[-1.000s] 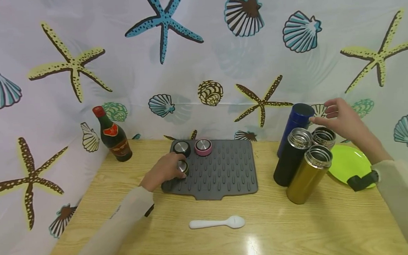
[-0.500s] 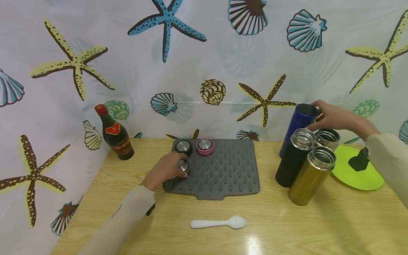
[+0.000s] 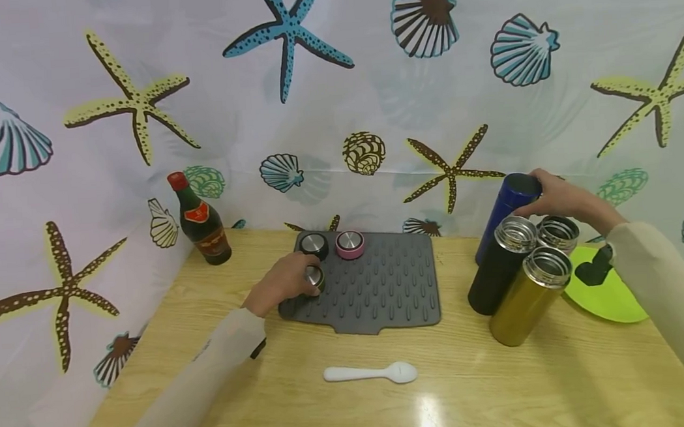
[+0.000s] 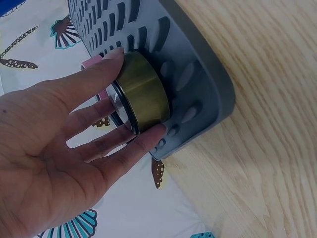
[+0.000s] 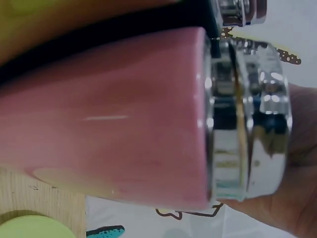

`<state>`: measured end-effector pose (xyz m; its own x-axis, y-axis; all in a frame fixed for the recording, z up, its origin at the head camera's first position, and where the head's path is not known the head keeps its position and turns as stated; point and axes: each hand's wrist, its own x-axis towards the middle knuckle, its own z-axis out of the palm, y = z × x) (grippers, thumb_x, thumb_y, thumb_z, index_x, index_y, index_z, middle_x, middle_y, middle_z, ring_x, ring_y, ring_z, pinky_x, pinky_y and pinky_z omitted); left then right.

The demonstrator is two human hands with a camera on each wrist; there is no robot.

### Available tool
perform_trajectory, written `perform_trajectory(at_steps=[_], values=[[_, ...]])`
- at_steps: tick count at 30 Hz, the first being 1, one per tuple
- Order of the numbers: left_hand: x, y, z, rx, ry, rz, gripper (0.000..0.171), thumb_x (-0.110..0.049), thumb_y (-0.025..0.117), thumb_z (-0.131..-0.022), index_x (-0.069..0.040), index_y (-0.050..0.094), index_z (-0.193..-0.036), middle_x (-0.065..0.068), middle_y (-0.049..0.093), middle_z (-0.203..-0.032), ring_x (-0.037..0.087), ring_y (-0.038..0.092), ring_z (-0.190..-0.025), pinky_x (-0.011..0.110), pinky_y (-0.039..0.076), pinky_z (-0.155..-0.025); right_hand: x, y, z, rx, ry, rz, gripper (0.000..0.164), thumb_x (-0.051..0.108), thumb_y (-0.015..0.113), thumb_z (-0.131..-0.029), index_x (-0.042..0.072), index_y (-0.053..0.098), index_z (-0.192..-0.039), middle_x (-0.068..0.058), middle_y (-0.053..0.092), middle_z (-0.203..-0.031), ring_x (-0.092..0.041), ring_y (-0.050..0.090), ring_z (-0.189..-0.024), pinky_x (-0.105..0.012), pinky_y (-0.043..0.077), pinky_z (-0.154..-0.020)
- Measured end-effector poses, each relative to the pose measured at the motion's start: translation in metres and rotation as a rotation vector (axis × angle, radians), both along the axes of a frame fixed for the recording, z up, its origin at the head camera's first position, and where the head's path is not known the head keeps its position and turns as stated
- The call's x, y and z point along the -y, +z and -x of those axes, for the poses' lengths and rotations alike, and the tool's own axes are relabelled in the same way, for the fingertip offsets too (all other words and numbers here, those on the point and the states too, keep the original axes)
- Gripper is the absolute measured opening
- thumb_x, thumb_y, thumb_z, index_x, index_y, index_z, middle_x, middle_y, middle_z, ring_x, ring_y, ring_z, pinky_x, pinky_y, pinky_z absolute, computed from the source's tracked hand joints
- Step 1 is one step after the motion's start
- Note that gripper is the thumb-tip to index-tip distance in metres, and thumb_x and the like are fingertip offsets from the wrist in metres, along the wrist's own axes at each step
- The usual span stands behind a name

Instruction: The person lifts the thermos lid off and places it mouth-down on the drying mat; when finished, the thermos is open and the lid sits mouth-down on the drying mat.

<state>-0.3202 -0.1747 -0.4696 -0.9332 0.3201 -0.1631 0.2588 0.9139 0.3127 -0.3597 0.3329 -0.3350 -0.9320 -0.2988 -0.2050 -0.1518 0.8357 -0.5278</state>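
Note:
My left hand (image 3: 281, 282) holds a gold flask lid (image 4: 143, 94) that stands on the grey ridged drying mat (image 3: 391, 295), thumb on one side and fingers on the other. Behind it on the mat are a black lid (image 3: 313, 244) and a pink lid (image 3: 350, 245). My right hand (image 3: 567, 201) grips the top of a capped blue flask (image 3: 508, 202) at the back right. Crowded before it stand three open flasks with steel necks: black (image 3: 498, 272), gold (image 3: 527, 310) and pink (image 5: 119, 124). The pink one fills the right wrist view; the right fingers are mostly hidden there.
A dark liquor bottle (image 3: 206, 231) with a red top stands at the back left. In front of the mat lies a white spoon (image 3: 371, 372). A lime green plate (image 3: 614, 298) sits right of the flasks. A seashell-print cloth (image 3: 326, 142) hangs behind the table.
My right hand has come down from beside the blue flask and taken hold of its top. The left hand stays on the gold lid; the head view has turned slightly left.

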Motion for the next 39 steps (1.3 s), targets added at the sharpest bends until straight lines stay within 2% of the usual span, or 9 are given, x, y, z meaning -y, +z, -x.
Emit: perform_trajectory(at_steps=[8,11,14,17,21,25,31,35,39], values=[[-0.005,0.002,0.002,-0.002,-0.010,0.002,0.056,-0.018,0.089,-0.085,0.000,0.067,-0.133,0.020,0.066,-0.135,0.037,0.061,-0.125,0.050,0.050,-0.107,-0.014,0.004,-0.001,-0.118,-0.071,0.020,0.093,0.037,0.078,-0.093,-0.013,0.028,-0.155,-0.039,0.047,-0.143,-0.055,0.049,-0.131,-0.071,0.042,-0.107],[-0.006,0.003,0.000,0.000,-0.019,-0.003,0.055,-0.018,0.089,-0.085,-0.001,0.067,-0.133,0.020,0.066,-0.135,0.037,0.061,-0.126,0.050,0.050,-0.108,-0.022,0.014,-0.008,-0.175,-0.149,0.084,0.093,0.043,0.078,-0.094,-0.007,0.032,-0.157,-0.034,0.051,-0.143,-0.046,0.053,-0.128,-0.062,0.048,-0.104],[-0.007,0.005,0.000,-0.013,-0.039,-0.001,0.054,-0.019,0.089,-0.085,0.000,0.068,-0.131,0.021,0.066,-0.134,0.038,0.062,-0.124,0.050,0.050,-0.107,-0.028,0.025,-0.015,-0.252,-0.242,0.214,0.081,0.044,0.077,-0.094,0.003,0.041,-0.155,-0.007,0.064,-0.129,-0.020,0.057,-0.115,-0.039,0.049,-0.095],[-0.006,0.006,0.000,-0.019,-0.040,0.003,0.054,-0.018,0.089,-0.085,0.000,0.068,-0.131,0.022,0.066,-0.134,0.038,0.062,-0.124,0.050,0.051,-0.106,-0.029,0.038,-0.023,-0.321,-0.336,0.440,0.073,0.036,0.079,-0.095,0.017,0.045,-0.157,0.016,0.061,-0.121,-0.005,0.053,-0.112,-0.033,0.044,-0.104],[-0.006,0.008,0.002,-0.013,-0.027,0.006,0.056,-0.019,0.089,-0.086,0.000,0.067,-0.134,0.022,0.064,-0.137,0.038,0.060,-0.127,0.050,0.049,-0.109,-0.022,0.053,-0.036,-0.457,-0.395,0.849,0.072,0.014,0.081,-0.093,0.028,0.048,-0.156,0.012,0.056,-0.140,-0.013,0.051,-0.132,-0.040,0.025,-0.128],[-0.009,0.007,0.004,-0.015,-0.043,0.007,0.057,-0.020,0.088,-0.086,0.000,0.066,-0.135,0.022,0.063,-0.137,0.038,0.059,-0.128,0.050,0.048,-0.110,-0.009,0.070,-0.052,-0.641,-0.358,1.046,0.073,0.001,0.080,-0.090,0.023,0.052,-0.153,-0.001,0.053,-0.149,-0.022,0.050,-0.138,-0.040,0.027,-0.128],[-0.001,0.000,0.002,-0.024,-0.022,0.023,0.056,-0.020,0.089,-0.086,-0.001,0.067,-0.133,0.021,0.065,-0.135,0.038,0.060,-0.127,0.050,0.049,-0.109,0.031,0.099,-0.085,-0.849,-0.313,0.879,0.064,0.003,0.079,-0.089,0.016,0.058,-0.148,-0.002,0.063,-0.141,-0.020,0.060,-0.127,-0.037,0.042,-0.119],[0.003,0.000,-0.002,-0.033,-0.012,0.012,0.056,-0.019,0.090,-0.085,0.000,0.068,-0.132,0.022,0.065,-0.135,0.039,0.060,-0.128,0.051,0.048,-0.110,0.057,0.110,-0.110,-0.860,-0.195,1.014,0.061,-0.002,0.080,-0.085,0.009,0.063,-0.142,-0.009,0.068,-0.133,-0.022,0.065,-0.119,-0.032,0.049,-0.112],[0.001,-0.001,-0.002,-0.035,-0.025,-0.001,0.056,-0.019,0.090,-0.085,0.000,0.067,-0.133,0.022,0.065,-0.136,0.040,0.060,-0.128,0.052,0.048,-0.110,0.077,0.113,-0.131,-0.767,-0.045,1.160,0.061,-0.010,0.078,-0.082,0.001,0.064,-0.140,-0.016,0.068,-0.131,-0.026,0.067,-0.117,-0.027,0.053,-0.105]])
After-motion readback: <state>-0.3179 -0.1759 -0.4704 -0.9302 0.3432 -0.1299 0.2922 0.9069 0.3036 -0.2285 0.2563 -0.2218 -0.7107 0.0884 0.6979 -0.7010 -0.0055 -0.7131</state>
